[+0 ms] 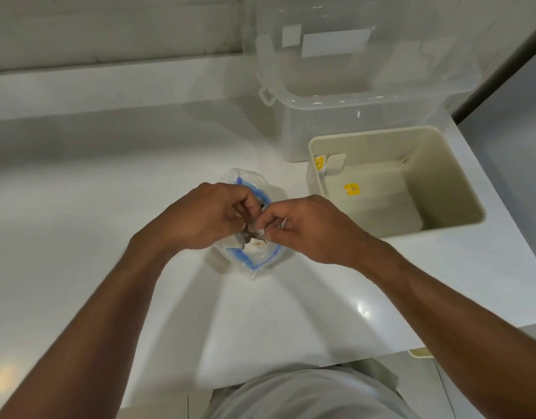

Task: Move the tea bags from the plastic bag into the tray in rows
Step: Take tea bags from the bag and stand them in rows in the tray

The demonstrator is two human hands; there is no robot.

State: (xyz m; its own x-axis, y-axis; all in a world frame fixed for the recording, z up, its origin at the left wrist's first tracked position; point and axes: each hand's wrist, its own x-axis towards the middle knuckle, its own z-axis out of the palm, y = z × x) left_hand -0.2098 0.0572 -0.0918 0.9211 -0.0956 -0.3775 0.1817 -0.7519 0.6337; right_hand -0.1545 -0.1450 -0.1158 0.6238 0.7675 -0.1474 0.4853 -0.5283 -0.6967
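Entry: left hand [206, 216] and right hand [306, 228] at the mouth of the plastic bag [254, 260].
Nearest, the bag stands open on the white counter [94, 237]. Above it, both hands pinch a tangled clump of tea bags [254, 234], fingers curled tight. Risk: snagged strings may lift several bags together or tip the bag. Beyond, the tray [436, 164] holds one tea bag [334, 164] in its far-left corner and a yellow tag [351, 189]. The fingers hide how many bags are in the clump.
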